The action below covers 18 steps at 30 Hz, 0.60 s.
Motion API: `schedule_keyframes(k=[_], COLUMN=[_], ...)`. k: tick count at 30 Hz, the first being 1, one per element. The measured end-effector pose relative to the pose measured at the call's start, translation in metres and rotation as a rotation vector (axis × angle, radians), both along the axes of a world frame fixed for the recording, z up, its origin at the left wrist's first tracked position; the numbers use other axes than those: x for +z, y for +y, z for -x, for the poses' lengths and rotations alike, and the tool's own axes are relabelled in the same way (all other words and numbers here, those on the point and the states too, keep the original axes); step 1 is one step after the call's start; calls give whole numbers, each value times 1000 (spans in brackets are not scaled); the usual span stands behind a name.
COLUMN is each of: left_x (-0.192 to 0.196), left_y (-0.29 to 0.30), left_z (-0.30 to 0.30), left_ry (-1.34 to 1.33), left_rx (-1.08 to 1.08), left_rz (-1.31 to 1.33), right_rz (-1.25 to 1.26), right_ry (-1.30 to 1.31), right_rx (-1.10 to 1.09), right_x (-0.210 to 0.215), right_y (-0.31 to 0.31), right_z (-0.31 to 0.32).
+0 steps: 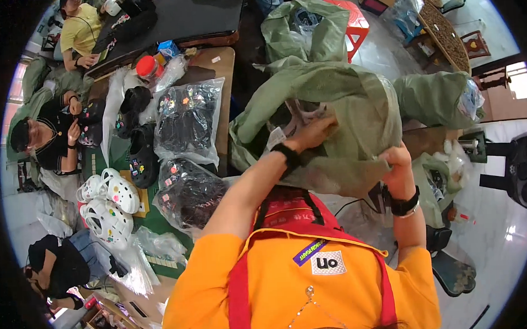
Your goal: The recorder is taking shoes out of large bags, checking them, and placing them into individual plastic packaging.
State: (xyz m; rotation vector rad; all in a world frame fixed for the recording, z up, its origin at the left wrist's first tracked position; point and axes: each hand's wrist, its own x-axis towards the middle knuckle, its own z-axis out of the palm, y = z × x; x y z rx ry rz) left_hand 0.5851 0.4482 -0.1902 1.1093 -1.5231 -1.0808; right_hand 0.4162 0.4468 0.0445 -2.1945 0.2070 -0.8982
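Green woven sack (368, 100): one, with its mouth wide

Head view: this sack is before the person, near the right edge of the table (226, 76). The right hand (397, 160) grips its rim. The left hand (316, 133) reaches inside, with room around it; I cannot tell whether it holds something. Two clear bags (191, 118) of black clogs and at least three white clogs (110, 222) lie leftward; pale floor (504, 243) extends rightward.

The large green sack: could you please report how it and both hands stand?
Left hand inside the mouth of the large green sack. Right hand gripping its rim. Sack open, no obstruction visible.
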Motion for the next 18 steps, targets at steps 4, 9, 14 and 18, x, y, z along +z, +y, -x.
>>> schedule_keyframes(k=[4,9,14,18], left_x=[-36,-11,-11,-74], left_y=[17,93,138,143], left_z=[-3,-83,-111,-88], left_ry=[-619,-253,-647,-1], left_rx=[-534,-303,319,1173], left_rz=[-58,-788,-1119,-1196], right_rz=[-56,-1472,-1404,-1366], right_ry=[2,-260,-286,-209], right_rx=[-77,-356,-320,-401], right_x=[3,-26,-30,-22], right_y=[-22,-46,-55,-51], right_z=[-12,16,15,12])
